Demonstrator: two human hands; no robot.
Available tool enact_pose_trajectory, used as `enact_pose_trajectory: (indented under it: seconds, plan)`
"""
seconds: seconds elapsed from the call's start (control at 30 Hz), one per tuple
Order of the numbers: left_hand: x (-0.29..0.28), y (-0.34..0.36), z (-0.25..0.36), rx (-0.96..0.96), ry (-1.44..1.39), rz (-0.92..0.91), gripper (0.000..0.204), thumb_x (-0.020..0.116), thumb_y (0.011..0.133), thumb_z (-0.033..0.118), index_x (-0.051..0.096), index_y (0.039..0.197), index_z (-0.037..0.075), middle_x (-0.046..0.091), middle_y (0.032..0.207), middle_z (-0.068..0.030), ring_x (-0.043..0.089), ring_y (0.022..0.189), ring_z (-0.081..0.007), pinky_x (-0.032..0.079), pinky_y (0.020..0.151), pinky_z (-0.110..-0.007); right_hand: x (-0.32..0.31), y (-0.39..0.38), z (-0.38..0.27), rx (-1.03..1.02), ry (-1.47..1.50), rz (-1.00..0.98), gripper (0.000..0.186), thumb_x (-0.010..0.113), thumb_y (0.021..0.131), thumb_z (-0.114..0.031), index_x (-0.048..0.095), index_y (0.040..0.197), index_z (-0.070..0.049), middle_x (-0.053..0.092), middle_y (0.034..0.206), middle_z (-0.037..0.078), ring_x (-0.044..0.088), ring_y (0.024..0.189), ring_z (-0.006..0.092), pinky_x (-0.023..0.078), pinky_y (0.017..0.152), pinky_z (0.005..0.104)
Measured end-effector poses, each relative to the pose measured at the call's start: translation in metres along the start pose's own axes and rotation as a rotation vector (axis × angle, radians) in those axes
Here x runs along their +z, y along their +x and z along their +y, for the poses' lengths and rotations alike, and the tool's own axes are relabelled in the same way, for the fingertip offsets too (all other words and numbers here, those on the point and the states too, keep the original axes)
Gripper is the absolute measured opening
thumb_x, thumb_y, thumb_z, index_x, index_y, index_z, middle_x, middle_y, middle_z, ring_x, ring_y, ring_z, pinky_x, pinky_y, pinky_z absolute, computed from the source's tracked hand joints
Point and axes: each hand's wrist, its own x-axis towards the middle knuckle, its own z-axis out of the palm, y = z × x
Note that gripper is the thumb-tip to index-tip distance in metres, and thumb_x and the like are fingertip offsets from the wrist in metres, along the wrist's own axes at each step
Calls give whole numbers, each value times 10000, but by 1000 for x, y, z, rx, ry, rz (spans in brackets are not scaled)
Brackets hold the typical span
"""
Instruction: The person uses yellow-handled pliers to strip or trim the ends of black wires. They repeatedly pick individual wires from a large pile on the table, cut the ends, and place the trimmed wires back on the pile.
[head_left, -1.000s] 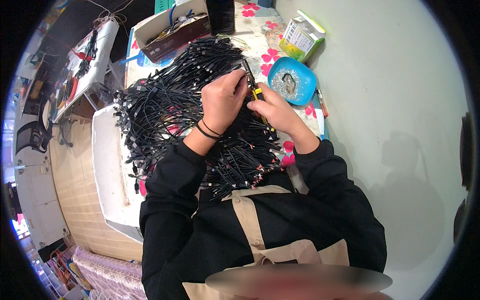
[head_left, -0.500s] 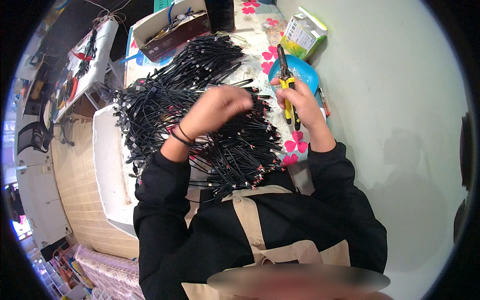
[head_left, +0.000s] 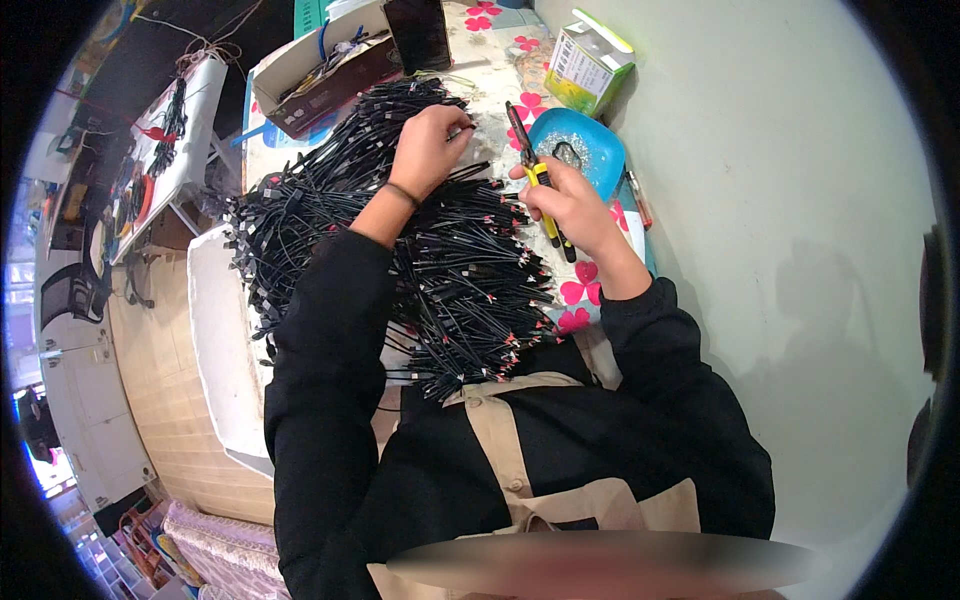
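Head view: gripping pliers [head_left: 541,174] in right hand [head_left: 578,207], seemingly keeping tips [head_left: 517,117] off black cables [head_left: 465,255], while curling left hand [head_left: 429,152], with grasp impossible to tell.

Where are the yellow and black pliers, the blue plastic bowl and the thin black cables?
Yellow and black pliers [head_left: 541,175]: head view, on the yellow handle.
Blue plastic bowl [head_left: 612,160]: head view, right inner wall.
Thin black cables [head_left: 455,255]: head view, strands within the heap.
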Motion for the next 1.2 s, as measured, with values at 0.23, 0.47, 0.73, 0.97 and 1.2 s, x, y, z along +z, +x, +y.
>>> enact_pose_trajectory:
  seconds: [0.23,0.47,0.73,0.97,1.2]
  plan:
    - [-35,-42,43,-73,-403,31,148,633,937,61,655,1063,-13,726,889,-69,650,764,-90,512,692,-232,15,6,-7,10,-46,-129,372,587,865,-236,584,1148,5,601,887,24,560,774,108,463,709,259]
    - [-38,-52,55,-59,-340,104,150,682,907,78,700,1034,-1,717,861,-63,654,755,-91,520,695,-238,23,6,-7,-12,-63,-170,381,593,865,-246,582,1158,-2,618,910,40,576,801,120,473,733,275]
    - [-38,-54,55,-76,-421,112,144,687,883,99,702,987,0,721,864,-122,696,717,-176,518,646,-277,27,7,-1,-159,-262,-49,450,654,799,-264,557,1107,48,608,838,183,600,799,292,462,727,380]
    - [-37,-54,52,-124,-493,73,164,682,893,103,698,1000,-20,725,829,-110,681,708,-133,519,646,-267,24,7,-1,-150,-320,-65,415,621,844,-182,556,1199,20,568,886,34,539,814,125,442,745,272]
    - [-39,-52,45,-181,-689,-19,166,669,914,101,697,1001,-37,685,743,-33,594,648,-55,482,594,-227,19,6,0,-137,-259,-139,431,608,854,-171,537,1232,22,555,878,28,533,814,107,441,745,257]
